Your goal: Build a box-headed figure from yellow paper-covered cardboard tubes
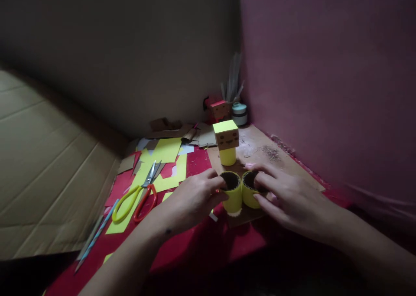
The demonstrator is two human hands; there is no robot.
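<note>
Two short yellow cardboard tubes with dark insides stand side by side, their rims touching. My left hand [204, 187] pinches the wall of the left yellow tube [233, 200], fingers over the rim and thumb outside. In the same way my right hand [280, 193] grips the right yellow tube [249, 197], fingertips hidden inside it. Just behind them stands a small figure [226, 142] with a brown cardboard box head, a drawn face, a yellow top and a yellow tube body.
Scissors [143, 194] with one yellow and one red handle lie on yellow paper [167, 151] at left. Pencils [94, 235] rest near the left edge. Behind are cardboard scraps [208, 134], a red box figure [220, 110] and a lidded jar [239, 113]. A pink wall [325, 70] bounds the right.
</note>
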